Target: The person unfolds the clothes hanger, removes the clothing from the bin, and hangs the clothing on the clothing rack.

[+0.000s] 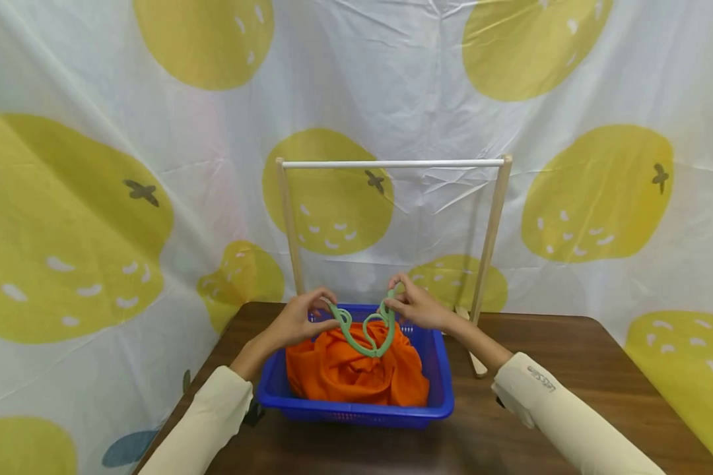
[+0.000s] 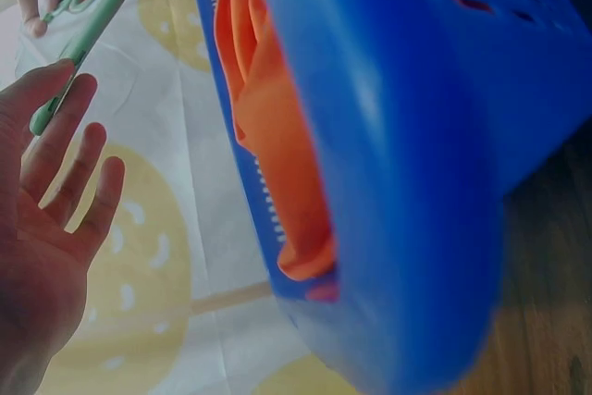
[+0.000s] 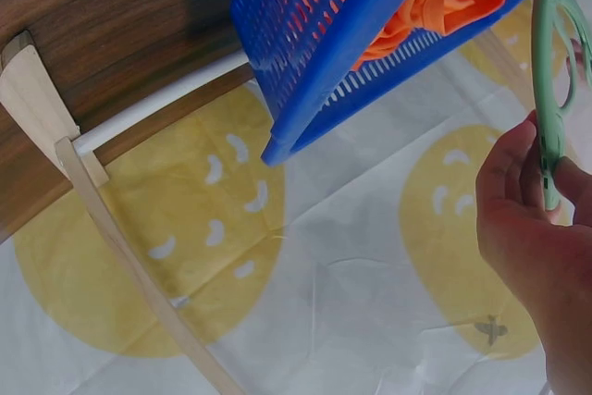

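Observation:
A green plastic folding clothes hanger (image 1: 375, 352), bent in a V with curved loops, hangs between both hands over the basket. My left hand (image 1: 302, 318) pinches its left end between thumb and index finger; in the left wrist view the other fingers are spread. At the opposite end, my right hand (image 1: 418, 305) grips the hanger (image 3: 548, 99) with thumb and fingertips. Beneath them a crumpled orange cloth (image 1: 356, 379) fills much of a blue plastic basket (image 1: 356, 410).
Behind the basket stands a wooden rack (image 1: 492, 231) with a white crossbar (image 1: 392, 163), its right foot (image 1: 478, 366) on the brown wooden table (image 1: 546, 369). A white curtain with yellow fruit prints (image 1: 356, 79) hangs close around the table's back and sides.

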`<state>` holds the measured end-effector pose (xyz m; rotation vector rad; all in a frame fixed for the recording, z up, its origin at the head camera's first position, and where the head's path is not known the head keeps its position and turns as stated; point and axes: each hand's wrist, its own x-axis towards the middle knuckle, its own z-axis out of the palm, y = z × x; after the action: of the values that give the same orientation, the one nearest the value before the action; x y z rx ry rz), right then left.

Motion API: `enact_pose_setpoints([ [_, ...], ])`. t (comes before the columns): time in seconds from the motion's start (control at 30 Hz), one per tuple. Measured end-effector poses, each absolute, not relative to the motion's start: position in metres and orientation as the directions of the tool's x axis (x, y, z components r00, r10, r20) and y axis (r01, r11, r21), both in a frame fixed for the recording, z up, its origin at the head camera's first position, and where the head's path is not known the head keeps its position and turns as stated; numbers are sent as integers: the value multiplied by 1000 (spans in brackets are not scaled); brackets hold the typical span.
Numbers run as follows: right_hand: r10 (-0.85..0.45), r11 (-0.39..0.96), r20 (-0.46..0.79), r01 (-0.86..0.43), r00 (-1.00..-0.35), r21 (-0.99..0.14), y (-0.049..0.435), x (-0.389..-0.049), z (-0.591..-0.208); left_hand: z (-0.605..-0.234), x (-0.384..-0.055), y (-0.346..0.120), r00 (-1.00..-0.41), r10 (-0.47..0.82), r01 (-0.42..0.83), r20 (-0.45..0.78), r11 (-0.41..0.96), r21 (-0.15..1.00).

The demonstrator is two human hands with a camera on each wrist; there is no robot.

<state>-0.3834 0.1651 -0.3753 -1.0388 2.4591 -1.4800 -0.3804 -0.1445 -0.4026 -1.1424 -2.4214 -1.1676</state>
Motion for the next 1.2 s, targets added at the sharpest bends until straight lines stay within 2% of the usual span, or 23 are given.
enact_pose_setpoints([
  [0.2,-559,279,293,-508,-776,-815,167,-385,-375,-405,-381,-151,-666,530,737,525,364,569],
  [0.73,-431,189,355,-468,-830,-863,179,-387,-384,-416,-375,-168,-670,485,742,562,418,524],
  [0.93,-382,164,339,-424,-860,-891,183,-388,-385,-422,-374,-175,-687,487,726,540,436,532],
  [1.2,-337,84,353,-402,-873,-912,181,-387,-383,-427,-374,-181,-675,485,738,556,416,532],
])
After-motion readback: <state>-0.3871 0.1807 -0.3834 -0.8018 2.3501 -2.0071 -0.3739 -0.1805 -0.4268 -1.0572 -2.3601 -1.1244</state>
